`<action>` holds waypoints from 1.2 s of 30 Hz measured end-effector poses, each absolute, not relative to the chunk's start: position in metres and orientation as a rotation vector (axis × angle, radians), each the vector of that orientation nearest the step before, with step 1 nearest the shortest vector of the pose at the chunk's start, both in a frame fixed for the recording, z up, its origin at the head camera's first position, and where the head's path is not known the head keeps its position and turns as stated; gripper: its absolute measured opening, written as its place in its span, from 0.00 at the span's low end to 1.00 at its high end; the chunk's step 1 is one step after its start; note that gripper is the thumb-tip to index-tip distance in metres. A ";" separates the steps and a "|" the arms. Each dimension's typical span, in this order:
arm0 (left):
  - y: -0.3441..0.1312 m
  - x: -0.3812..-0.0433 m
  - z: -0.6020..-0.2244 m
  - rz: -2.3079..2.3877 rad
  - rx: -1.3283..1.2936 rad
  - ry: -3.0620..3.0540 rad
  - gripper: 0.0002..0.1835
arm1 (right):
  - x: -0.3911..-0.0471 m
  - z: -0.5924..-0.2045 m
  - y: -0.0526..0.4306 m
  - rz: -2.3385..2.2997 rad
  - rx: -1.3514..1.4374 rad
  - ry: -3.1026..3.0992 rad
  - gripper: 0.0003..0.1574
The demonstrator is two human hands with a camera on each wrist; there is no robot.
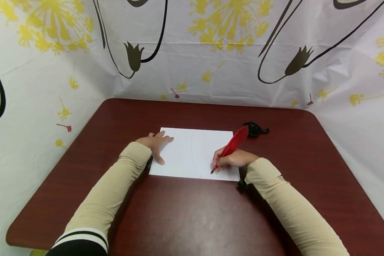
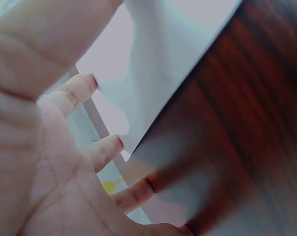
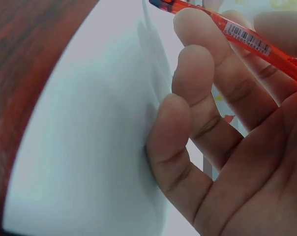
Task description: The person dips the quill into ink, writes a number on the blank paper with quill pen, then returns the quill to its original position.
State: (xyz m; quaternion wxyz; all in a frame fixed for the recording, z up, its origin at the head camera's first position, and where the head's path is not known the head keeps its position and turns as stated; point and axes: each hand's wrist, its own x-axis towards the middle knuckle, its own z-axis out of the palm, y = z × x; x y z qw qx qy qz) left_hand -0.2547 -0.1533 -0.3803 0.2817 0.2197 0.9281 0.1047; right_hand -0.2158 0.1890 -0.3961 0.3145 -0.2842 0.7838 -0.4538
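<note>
A white sheet of paper [image 1: 179,153] lies on the table with a faint curved line down its middle. My left hand [image 1: 156,145] rests spread over its left edge. In the left wrist view the thumb and two fingertips meet the paper [image 2: 158,59], while the others touch the wood beyond its corner. My right hand [image 1: 232,159] pinches a red feather pen [image 1: 236,141], its tip down at the paper's lower right. The right wrist view shows the pen's red barrel [image 3: 247,37] with a barcode label, and the outer fingers curled against the sheet.
A small dark green-black object [image 1: 255,129] sits beyond the sheet's upper right corner. The reddish-brown table [image 1: 192,213] has rounded far corners. White cloth [image 1: 185,67] printed with yellow and dark flowers hangs behind it and at both sides.
</note>
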 end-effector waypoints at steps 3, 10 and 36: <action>-0.153 -0.254 -0.381 0.286 0.586 2.490 0.60 | -0.216 -0.397 0.190 -1.210 -0.757 2.071 0.10; -0.156 -0.252 -0.384 0.280 0.579 2.483 0.60 | -0.216 -0.398 0.190 -1.192 -0.758 2.110 0.09; -0.155 -0.255 -0.381 0.232 0.647 2.494 0.61 | -0.230 -0.398 0.190 -1.270 -0.692 2.232 0.09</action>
